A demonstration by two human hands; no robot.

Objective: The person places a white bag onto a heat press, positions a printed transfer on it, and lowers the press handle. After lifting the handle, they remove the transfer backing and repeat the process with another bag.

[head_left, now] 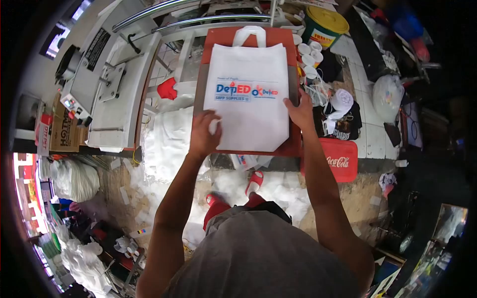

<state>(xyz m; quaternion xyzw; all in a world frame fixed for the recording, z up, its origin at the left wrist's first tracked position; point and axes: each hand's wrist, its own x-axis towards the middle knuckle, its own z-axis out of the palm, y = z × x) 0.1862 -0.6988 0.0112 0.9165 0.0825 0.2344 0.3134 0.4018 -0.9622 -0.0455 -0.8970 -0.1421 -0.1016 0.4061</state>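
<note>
A white tote bag [248,121] lies flat with its loop handles [250,35] pointing away from me. It bears a blue and red DepED print [233,89] and a smaller print beside it. Beneath the bag is a reddish-brown board [218,37], its border showing around the edges. My left hand [203,133] is over the bag's lower left edge, fingers bent and thumb apart from them. At the right edge, my right hand [301,113] has thumb and fingers spread, with the thumb at the bag's side. Neither hand visibly grips anything.
A machine with a flat bed [117,87] stands at left. On the right are white cups [309,59], a green bucket with a yellow lid [328,20], a white roll [342,101] and a red Coca-Cola panel [338,161]. White material [166,144] lies in a stack lower left.
</note>
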